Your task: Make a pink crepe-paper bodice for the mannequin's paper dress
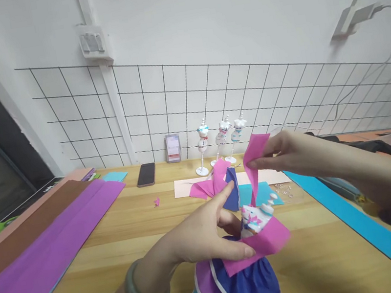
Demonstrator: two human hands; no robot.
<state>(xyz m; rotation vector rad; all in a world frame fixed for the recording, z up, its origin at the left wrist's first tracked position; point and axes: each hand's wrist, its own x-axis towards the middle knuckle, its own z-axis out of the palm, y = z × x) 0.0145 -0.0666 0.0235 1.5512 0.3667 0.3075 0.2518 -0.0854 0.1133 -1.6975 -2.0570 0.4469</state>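
Observation:
A small white mannequin (257,218) with pink and blue patches stands near the front, tilted to the right. Its layered skirt (244,282) shows dark blue, purple and teal with white edging. Around its waist runs a pink strip (269,239). My left hand (209,236) wraps the waist from the left, its thumb pressing the strip against the body. Above and behind the mannequin, my right hand (274,151) pinches the raised pink end (255,156) of the strip, which hangs down behind the bust.
Small mannequins (203,140) stand at the back by a wire grid (157,93). A phone (146,174) lies left of them; another (172,148) leans upright. Purple (61,237) and brown sheets lie left, a blue strip (363,224) right. Pink scraps (219,180) lie mid-table.

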